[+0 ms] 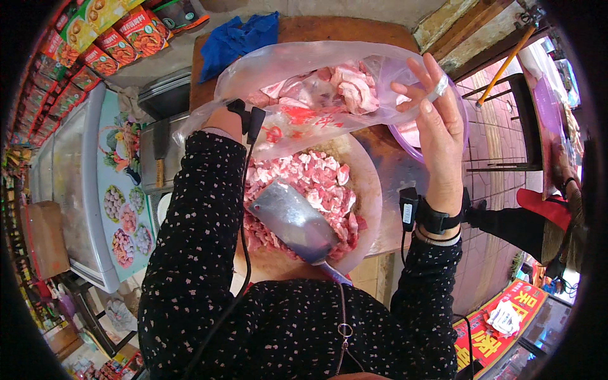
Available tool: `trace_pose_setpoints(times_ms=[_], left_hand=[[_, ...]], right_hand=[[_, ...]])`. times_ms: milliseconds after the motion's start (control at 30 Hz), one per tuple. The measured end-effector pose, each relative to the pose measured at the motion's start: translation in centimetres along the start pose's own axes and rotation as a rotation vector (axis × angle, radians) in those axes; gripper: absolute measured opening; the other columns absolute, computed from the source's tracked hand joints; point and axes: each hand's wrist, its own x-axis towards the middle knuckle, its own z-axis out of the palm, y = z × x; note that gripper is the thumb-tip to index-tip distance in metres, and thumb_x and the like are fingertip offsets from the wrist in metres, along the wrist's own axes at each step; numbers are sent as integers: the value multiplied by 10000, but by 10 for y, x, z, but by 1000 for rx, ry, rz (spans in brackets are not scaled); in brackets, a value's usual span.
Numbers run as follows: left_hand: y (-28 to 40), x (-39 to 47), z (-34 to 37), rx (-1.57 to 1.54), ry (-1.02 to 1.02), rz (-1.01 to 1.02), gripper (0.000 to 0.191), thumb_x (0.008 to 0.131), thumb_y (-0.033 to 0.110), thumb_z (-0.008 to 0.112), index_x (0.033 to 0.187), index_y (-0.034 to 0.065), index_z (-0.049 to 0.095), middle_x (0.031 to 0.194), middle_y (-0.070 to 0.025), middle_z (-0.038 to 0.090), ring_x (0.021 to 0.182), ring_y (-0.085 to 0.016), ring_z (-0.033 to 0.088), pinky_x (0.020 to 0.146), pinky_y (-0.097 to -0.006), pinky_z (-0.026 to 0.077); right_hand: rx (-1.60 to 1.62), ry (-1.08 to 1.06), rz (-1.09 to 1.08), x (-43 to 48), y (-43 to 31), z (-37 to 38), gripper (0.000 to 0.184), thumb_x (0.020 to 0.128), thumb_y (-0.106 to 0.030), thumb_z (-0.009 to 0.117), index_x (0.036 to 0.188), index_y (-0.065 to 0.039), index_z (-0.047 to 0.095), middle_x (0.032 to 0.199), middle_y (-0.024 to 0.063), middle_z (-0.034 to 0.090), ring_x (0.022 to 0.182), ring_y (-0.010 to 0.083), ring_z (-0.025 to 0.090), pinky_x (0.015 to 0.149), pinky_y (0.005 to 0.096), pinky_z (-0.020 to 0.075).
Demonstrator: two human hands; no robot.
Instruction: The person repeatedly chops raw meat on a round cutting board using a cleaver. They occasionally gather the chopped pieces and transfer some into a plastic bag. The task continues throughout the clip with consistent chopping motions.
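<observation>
A clear plastic bag [304,128] with red print spreads across the back of the round chopping board [365,190]. Large raw meat pieces [356,88] lie within it. My left hand [222,121] is at the bag's left side; plastic and a wrist strap hide its fingers. At the bag's right end, my right hand [434,104] is raised with fingers apart and silvery-white tape around one finger. Whether it touches the plastic is unclear. Nearer me, chopped raw meat [304,166] is heaped on the board. A broad cleaver [294,218] rests flat on this heap, handle towards me.
Behind my right hand stands a purple basin [463,114] containing meat. A blue cloth [237,40] lies on the wooden table [332,28]. Left are another cleaver [161,142] and a chest freezer [95,190]. A person's leg [503,228] and a stool [529,118] are at right.
</observation>
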Motion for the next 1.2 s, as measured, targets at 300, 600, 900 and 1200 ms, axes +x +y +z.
trace_pose_setpoints(times_ms=[300, 600, 900, 1200], left_hand=[[86, -21, 4, 108, 209, 408, 463, 899, 383, 652, 1229, 59, 664, 1188, -171, 690, 1075, -293, 656, 931, -409, 520], [191, -3, 79, 204, -224, 389, 444, 905, 395, 633, 1203, 70, 685, 1185, -185, 693, 1083, -313, 664, 936, -420, 521], [184, -13, 90, 196, -267, 353, 430, 912, 406, 614, 1178, 81, 706, 1182, -198, 696, 1092, -333, 672, 941, -431, 522], [161, -36, 45, 20, -414, 370, 460, 934, 376, 588, 1382, 272, 599, 1259, -198, 662, 1122, -351, 656, 967, -403, 503]], right_hand=[[-63, 37, 35, -8, -2, -8, 604, 980, -157, 622, 1532, -50, 400, 1501, 177, 472, 1163, 207, 634, 925, 307, 501], [-47, 32, 34, -18, 1, -7, 653, 976, -228, 636, 1545, -45, 374, 1493, 188, 480, 1138, 211, 647, 930, 321, 494], [-25, 60, 71, -27, 4, -4, 680, 982, -282, 632, 1554, -42, 353, 1483, 200, 494, 1133, 236, 650, 911, 325, 506], [18, 103, 73, -25, 1, -14, 586, 980, -135, 618, 1529, -79, 421, 1422, 157, 540, 1091, 195, 666, 898, 300, 516]])
